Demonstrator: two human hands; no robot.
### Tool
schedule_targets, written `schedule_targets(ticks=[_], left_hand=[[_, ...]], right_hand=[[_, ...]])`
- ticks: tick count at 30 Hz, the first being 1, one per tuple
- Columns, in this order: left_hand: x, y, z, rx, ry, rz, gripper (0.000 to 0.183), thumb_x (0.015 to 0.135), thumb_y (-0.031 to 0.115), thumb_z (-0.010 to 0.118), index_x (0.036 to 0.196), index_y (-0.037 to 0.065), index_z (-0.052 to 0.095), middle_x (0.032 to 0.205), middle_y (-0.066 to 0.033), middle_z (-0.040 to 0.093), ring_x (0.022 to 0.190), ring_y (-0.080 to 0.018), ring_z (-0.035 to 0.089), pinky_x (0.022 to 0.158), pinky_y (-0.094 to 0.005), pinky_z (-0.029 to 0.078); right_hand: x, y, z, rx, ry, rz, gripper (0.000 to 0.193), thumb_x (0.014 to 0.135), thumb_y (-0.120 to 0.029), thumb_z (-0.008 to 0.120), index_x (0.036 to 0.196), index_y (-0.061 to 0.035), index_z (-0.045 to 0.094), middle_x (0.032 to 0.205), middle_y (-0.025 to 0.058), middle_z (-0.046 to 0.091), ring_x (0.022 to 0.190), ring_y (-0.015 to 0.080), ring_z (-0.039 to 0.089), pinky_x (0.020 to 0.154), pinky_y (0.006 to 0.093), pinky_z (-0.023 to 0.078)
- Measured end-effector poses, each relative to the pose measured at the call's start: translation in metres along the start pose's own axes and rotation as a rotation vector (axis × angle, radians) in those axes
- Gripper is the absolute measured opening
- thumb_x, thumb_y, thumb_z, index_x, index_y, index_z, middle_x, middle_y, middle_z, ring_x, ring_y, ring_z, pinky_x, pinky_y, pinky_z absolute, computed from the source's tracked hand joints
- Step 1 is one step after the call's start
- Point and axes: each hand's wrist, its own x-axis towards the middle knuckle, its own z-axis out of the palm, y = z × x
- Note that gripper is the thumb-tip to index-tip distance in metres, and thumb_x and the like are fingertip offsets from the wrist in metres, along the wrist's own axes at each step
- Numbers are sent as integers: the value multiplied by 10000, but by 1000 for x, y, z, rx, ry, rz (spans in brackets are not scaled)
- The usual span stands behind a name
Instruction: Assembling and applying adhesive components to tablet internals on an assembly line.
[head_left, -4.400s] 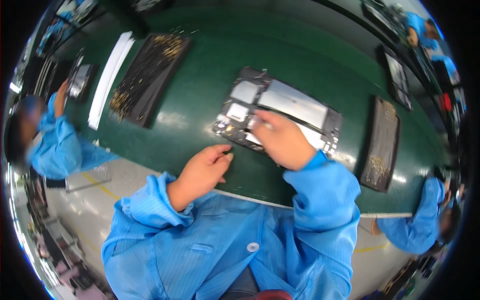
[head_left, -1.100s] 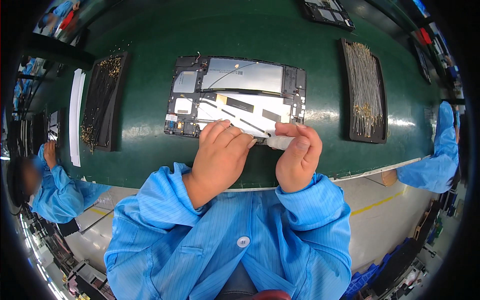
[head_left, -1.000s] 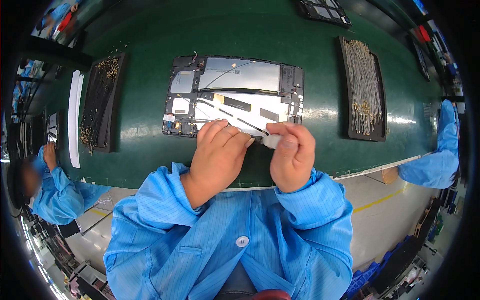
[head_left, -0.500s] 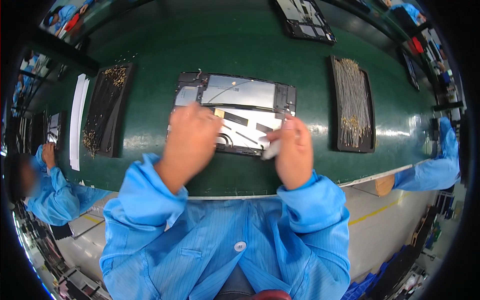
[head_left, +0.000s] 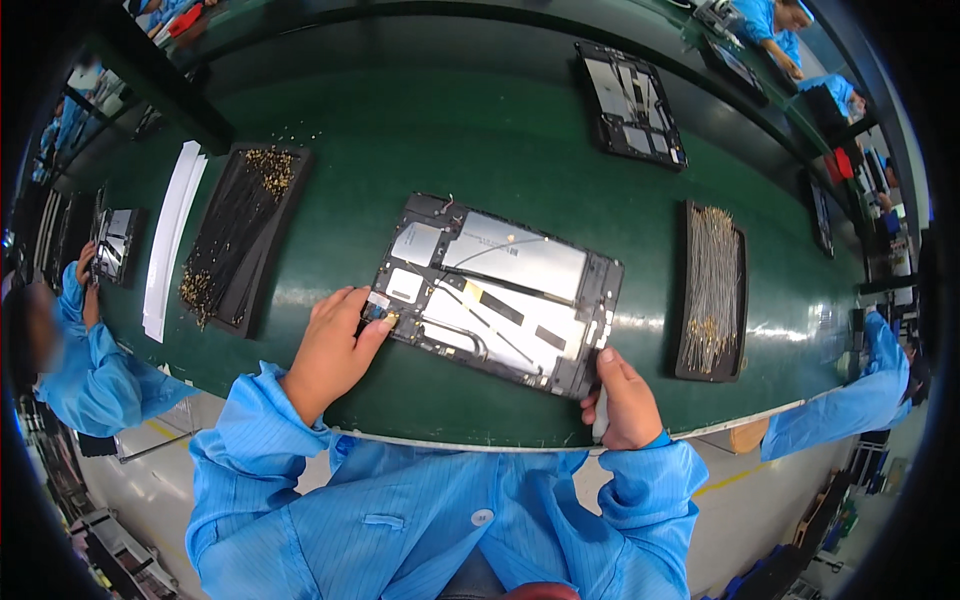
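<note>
An opened tablet (head_left: 500, 292) lies at a slant in front of me, its right end nearer to me. Silver battery panels, black strips and thin cables show inside it. My left hand (head_left: 335, 345) grips the lower left corner, thumb on top near a small connector area and the other fingers at the edge. My right hand (head_left: 630, 400) pinches the lower right corner, thumb on the rim. A small white tool (head_left: 600, 415), its kind unclear, is tucked in the right hand's fingers and points toward me.
To the left, a black tray (head_left: 235, 290) holds black cables with gold ends, next to white strips (head_left: 170, 240). A black tray (head_left: 740, 340) of grey cables is on the right. Another opened tablet (head_left: 635, 105) lies farther back. Co-workers in blue sit at both sides.
My left hand has gone from above the tablet to its left corner, and my right hand now grips the right one. The tablet has turned clockwise; the whole view has shifted.
</note>
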Motion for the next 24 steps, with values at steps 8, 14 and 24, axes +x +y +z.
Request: schedule_targets(ticks=[8, 14, 24], left_hand=[[30, -34, -1, 17, 171, -55, 359, 766, 148, 481, 1065, -41, 417, 961, -200, 500, 923, -327, 462, 796, -355, 357], [38, -40, 19, -360, 532, -184, 483, 733, 148, 518, 1124, -78, 346, 977, -216, 487, 912, -308, 478, 787, -351, 372], [44, -26, 3, -28, 399, -106, 290, 672, 204, 584, 857, -18, 551, 813, -161, 554, 842, -357, 478, 775, -390, 373]], right_hand=[[13, -31, 39, 59, -201, -27, 355, 771, -269, 537, 980, 4, 444, 722, 41, 502, 522, 96, 454, 404, 214, 384], [56, -76, 85, -17, -143, -182, 378, 774, -305, 512, 929, 33, 444, 676, 43, 504, 487, 101, 449, 386, 213, 359], [174, -136, 149, 304, 85, -426, 499, 767, -243, 503, 1164, -5, 318, 841, 75, 478, 595, 147, 476, 502, 254, 400]])
